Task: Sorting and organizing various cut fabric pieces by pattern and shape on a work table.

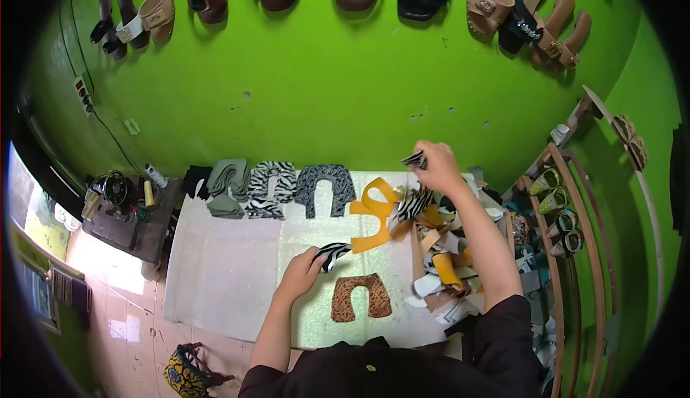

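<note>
Against a bright green wall, on the white desk (215,269), sorting looks underway: the left hand (302,272) pinches a zebra-print cutout (333,253), the right hand (435,168) lifts another piece (415,159) from the scrap pile (438,254); next, likely match with the laid-out row.

Black short-sleeved top with a small front button, bare forearms

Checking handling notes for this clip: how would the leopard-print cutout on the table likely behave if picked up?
The leopard-print cutout lies flat and thin, so it is probably light and bendy. Its two legs would likely droop. On the smooth table it may slide when pushed.
</note>
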Available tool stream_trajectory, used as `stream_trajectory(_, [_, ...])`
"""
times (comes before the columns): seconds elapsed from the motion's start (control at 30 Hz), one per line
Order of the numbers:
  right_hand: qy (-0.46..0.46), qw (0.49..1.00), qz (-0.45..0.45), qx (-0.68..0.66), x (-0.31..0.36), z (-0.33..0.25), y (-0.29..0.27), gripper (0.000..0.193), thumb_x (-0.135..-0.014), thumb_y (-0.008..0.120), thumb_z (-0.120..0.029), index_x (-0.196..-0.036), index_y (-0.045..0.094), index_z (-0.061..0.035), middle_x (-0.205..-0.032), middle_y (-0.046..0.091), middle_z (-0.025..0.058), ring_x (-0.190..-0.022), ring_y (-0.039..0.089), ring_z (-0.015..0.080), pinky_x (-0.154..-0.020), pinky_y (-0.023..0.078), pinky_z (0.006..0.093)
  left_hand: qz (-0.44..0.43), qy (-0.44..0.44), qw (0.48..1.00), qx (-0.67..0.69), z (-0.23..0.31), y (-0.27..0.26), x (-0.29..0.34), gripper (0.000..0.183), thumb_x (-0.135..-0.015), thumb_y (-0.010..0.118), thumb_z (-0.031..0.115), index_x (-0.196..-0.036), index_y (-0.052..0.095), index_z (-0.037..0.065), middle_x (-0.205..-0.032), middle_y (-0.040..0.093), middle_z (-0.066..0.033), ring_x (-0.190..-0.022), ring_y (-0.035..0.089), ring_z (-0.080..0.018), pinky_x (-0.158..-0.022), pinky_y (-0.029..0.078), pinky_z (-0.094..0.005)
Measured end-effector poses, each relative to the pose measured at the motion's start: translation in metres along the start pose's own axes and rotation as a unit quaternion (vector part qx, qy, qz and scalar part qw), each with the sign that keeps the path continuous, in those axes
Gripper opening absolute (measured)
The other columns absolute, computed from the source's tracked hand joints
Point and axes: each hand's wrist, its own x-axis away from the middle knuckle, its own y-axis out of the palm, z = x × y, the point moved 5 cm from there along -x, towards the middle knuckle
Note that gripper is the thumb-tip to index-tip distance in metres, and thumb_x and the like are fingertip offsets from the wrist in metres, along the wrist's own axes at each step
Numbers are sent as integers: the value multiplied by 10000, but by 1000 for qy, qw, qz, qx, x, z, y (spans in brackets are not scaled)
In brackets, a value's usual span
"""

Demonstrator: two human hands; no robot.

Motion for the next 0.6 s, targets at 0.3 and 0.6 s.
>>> stream_trajectory(0.3, [-215,904,-370,21,24,-198,213,430,-651,652,-142,-1074,578,-146,-988,627,69,-967,572,268,-901,358,495,154,-77,984,49,-69,-95,87,217,-913,516,187,-826,502,-11,-625,505,-92,-589,432,-131,-556,381,-285])
stream_trajectory(0.6, [-142,883,-429,-127,52,-273,304,1182,-460,865,-206,-1412,165,-231,-1453,177,169,-1239,395,364,-1010,330,473,220,-131,966,34,-120,-150,143,234,-912,515,202,-829,495,-16,-615,496,-103,-583,424,-129,-550,381,-287])
